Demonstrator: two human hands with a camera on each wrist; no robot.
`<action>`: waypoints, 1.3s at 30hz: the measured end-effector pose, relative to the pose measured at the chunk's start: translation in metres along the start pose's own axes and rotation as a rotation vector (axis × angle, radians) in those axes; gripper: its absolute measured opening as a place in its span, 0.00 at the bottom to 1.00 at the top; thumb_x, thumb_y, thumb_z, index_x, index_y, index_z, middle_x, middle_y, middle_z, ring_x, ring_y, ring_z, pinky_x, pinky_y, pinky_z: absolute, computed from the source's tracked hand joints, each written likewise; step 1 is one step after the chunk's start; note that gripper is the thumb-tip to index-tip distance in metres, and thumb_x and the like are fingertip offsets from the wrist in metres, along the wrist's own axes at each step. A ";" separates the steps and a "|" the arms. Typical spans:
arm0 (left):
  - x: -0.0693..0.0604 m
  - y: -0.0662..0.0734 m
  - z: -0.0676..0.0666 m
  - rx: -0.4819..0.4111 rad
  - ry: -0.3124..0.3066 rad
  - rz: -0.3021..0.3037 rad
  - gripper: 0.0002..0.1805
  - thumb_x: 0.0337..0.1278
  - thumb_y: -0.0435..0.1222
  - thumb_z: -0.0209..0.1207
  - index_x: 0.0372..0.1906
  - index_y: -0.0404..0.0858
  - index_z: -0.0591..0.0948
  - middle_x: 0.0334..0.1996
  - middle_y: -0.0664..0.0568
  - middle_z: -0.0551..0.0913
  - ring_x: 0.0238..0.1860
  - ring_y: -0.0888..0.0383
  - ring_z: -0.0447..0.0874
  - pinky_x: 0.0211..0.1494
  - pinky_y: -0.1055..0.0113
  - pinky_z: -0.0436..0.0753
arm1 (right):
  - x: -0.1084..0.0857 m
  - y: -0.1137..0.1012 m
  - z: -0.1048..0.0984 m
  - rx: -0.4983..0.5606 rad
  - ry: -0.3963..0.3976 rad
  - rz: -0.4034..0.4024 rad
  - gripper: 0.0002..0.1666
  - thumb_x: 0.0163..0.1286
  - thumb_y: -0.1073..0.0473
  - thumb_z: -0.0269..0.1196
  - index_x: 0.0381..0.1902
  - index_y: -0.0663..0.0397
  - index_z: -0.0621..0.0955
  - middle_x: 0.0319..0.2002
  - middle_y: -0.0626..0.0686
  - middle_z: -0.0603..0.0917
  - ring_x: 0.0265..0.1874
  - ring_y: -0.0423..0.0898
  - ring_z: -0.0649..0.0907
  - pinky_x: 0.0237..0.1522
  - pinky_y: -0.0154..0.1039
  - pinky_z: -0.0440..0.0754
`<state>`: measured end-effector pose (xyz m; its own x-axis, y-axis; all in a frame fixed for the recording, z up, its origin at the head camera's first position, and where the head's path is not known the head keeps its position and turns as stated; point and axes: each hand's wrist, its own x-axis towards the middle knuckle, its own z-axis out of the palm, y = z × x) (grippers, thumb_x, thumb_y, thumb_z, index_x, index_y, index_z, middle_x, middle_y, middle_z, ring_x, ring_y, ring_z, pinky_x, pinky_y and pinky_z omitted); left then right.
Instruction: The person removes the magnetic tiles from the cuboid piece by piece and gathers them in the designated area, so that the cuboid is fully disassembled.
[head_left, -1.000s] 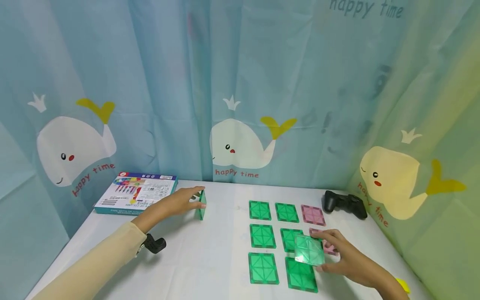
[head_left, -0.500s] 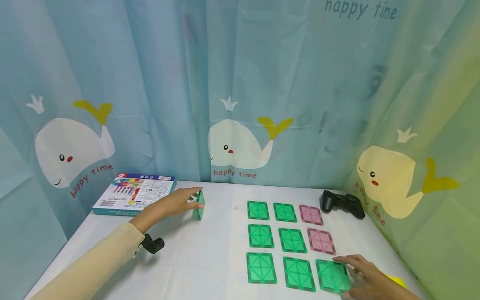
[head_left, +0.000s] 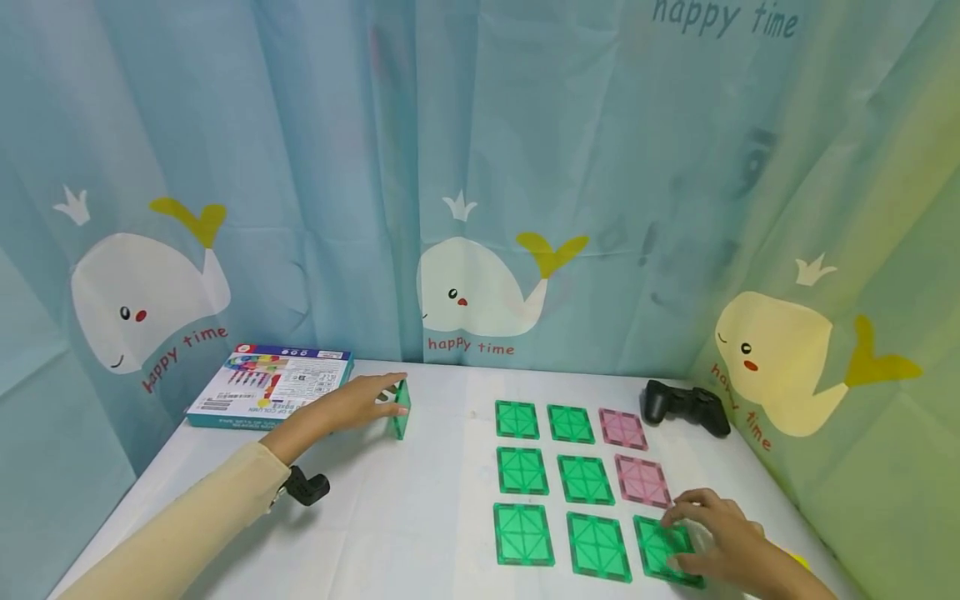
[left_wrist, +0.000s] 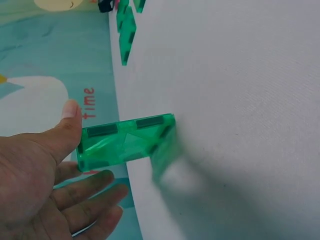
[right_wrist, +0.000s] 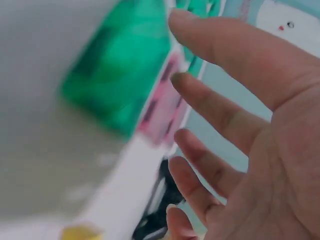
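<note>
My left hand [head_left: 358, 406] pinches a green translucent square magnetic tile [head_left: 402, 408] between thumb and fingers. The tile stands upright near the box, and the left wrist view shows the same tile [left_wrist: 127, 142] beside its reflection or shadow on the white surface. At the front right, my right hand [head_left: 723, 542] hovers over a green tile [head_left: 660, 546] lying flat. Its fingers are spread and hold nothing; in the right wrist view that tile [right_wrist: 125, 65] is blurred. Neighbouring it are a pink tile [head_left: 642, 481] behind and a green tile [head_left: 598, 546] to its left.
Three rows of flat tiles lie on the white table [head_left: 420, 517], green except for pink ones at the right. A black game controller [head_left: 686, 407] sits at the back right. A printed box [head_left: 273, 387] lies at the back left. Something yellow [head_left: 801, 561] shows behind the right wrist.
The right hand carried a green tile to the right, laid it at the front right of the rows and let go. The left hand has stayed put with its tile.
</note>
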<state>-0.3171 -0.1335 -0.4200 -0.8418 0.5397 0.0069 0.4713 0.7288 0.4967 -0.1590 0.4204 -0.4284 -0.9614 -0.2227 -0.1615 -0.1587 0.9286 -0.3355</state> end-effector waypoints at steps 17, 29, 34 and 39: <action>0.003 0.002 0.000 -0.009 -0.014 -0.008 0.39 0.79 0.49 0.59 0.82 0.34 0.62 0.73 0.35 0.75 0.74 0.38 0.73 0.76 0.41 0.72 | 0.132 -0.184 0.032 0.429 -0.002 -0.317 0.49 0.74 0.47 0.71 0.83 0.52 0.60 0.74 0.64 0.70 0.69 0.61 0.76 0.66 0.61 0.79; 0.007 0.010 0.002 0.014 -0.026 -0.012 0.39 0.77 0.49 0.60 0.81 0.33 0.64 0.68 0.35 0.79 0.70 0.37 0.77 0.73 0.41 0.74 | 0.217 -0.266 0.084 0.509 -0.111 -0.250 0.65 0.65 0.51 0.78 0.86 0.57 0.50 0.80 0.65 0.63 0.77 0.66 0.68 0.74 0.65 0.69; 0.005 0.012 0.001 0.025 -0.016 0.000 0.39 0.77 0.48 0.60 0.80 0.32 0.65 0.68 0.34 0.79 0.71 0.36 0.76 0.74 0.41 0.74 | 0.231 -0.278 0.095 0.413 -0.068 -0.222 0.66 0.64 0.48 0.79 0.85 0.60 0.52 0.80 0.65 0.62 0.79 0.69 0.61 0.76 0.67 0.64; 0.004 0.009 0.000 0.026 -0.011 -0.008 0.38 0.78 0.49 0.59 0.81 0.31 0.64 0.71 0.34 0.76 0.73 0.36 0.73 0.76 0.40 0.72 | 0.236 -0.285 0.099 0.385 -0.037 -0.227 0.62 0.64 0.49 0.78 0.83 0.61 0.56 0.79 0.65 0.63 0.78 0.69 0.61 0.75 0.72 0.61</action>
<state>-0.3160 -0.1252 -0.4159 -0.8428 0.5382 -0.0063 0.4713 0.7436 0.4743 -0.3181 0.0736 -0.4629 -0.9022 -0.4248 -0.0748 -0.2625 0.6784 -0.6862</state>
